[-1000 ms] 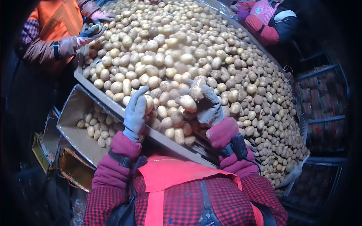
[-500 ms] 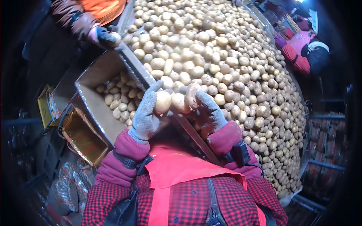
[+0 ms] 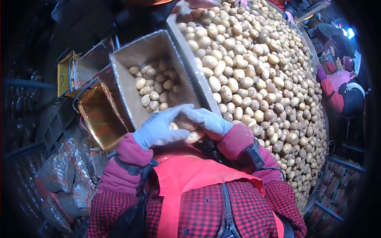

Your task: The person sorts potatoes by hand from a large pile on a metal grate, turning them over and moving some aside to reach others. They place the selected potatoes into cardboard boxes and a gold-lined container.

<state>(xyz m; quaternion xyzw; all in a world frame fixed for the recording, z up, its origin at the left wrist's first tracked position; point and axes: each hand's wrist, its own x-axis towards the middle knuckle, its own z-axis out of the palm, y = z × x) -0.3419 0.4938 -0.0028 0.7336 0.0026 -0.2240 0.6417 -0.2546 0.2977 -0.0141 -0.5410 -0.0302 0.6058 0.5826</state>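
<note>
Both my hands wear pale blue gloves and meet near my chest, cupped around a few potatoes [image 3: 193, 136]. My left hand [image 3: 162, 126] curls around them from the left. My right hand [image 3: 208, 122] covers them from above and the right, so part of them is hidden. Just beyond my hands stands a lined box [image 3: 126, 93] with potatoes [image 3: 154, 85] at its bottom. To the right, past a raised board edge [image 3: 194, 71], spreads a large heap of potatoes [image 3: 270, 83].
An open gold-lined bag [image 3: 101, 115] and a yellow container [image 3: 65, 77] stand left of the box. Clear plastic sacks [image 3: 67, 174] lie at lower left. Another person [image 3: 341, 87] bends at the heap's far right side. Blue-railed racks [image 3: 341, 178] stand at the right.
My hands have drawn together and closed in toward my chest with the potatoes. The view has turned, so the box appears further right and more of it shows.
</note>
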